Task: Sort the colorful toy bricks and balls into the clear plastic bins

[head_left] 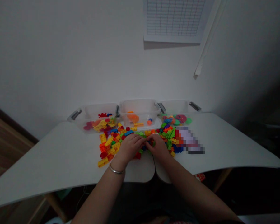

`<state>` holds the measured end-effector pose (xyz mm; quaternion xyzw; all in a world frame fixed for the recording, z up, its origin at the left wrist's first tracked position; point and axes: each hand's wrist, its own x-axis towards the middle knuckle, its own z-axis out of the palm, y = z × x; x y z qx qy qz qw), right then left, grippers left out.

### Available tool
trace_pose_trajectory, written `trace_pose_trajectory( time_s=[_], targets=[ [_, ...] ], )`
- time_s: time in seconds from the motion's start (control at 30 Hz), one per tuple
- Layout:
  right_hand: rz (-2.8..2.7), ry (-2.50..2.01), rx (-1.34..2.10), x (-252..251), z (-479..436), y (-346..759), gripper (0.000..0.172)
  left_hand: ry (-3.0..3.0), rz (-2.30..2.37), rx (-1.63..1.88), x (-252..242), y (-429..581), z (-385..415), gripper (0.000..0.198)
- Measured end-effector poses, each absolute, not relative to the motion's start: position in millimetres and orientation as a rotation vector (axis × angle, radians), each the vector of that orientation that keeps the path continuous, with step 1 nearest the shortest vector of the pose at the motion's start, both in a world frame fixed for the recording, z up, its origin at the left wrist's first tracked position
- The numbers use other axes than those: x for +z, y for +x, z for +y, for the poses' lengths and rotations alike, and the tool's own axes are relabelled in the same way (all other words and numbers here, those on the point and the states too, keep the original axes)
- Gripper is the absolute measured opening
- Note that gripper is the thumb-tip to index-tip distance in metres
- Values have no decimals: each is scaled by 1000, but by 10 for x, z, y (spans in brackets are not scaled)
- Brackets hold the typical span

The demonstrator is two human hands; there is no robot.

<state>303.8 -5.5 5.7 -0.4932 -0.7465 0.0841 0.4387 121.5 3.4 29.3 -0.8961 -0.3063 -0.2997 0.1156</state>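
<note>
A spread of toy building bricks (pixel 115 147) in yellow, red, orange, green and blue covers the middle of the white table. Over the front of this heap, my left hand (pixel 132 145) and my right hand (pixel 158 146) meet at the fingertips. Both have their fingers bent inward and closed. Whatever is pinched between them is too small and too covered to name. Green and dark blue pieces lie just beneath the fingers. A silver bangle (pixel 116 169) circles my left wrist.
Three clear plastic bins stand along the wall: a left bin (pixel 93 109) with yellow and red pieces, a middle bin (pixel 140 105) with a few orange and blue ones, a right bin (pixel 177 107) with round pieces. A pixelated flat object (pixel 189 140) lies right of the bricks.
</note>
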Motion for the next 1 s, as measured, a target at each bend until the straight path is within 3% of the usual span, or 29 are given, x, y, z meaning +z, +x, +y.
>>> trace_pose_trajectory(
  time_s=[0.27,0.43,0.6,0.73,0.87,1.0],
  targets=[
    [-1891,-1170,297,47,-59,3007,11,-2594,-1059,-1265,215,1152,129,10],
    [-1908,-1177,343,50,-57,2997,13,-2358,-1409,-1856,230,1088,205,11],
    [-1881,-1174,398,55,-60,3027,14,-1847,-1503,-2392,583,885,361,24],
    [-1881,-1160,416,57,-58,3044,14,-1619,-1535,-2210,952,596,568,20],
    [-1836,-1157,387,42,-37,3051,12,-1663,-1764,-1601,1143,392,734,13],
    [-1820,-1154,376,25,-15,3055,12,-1879,-1819,-1104,1102,373,812,22]
  ],
)
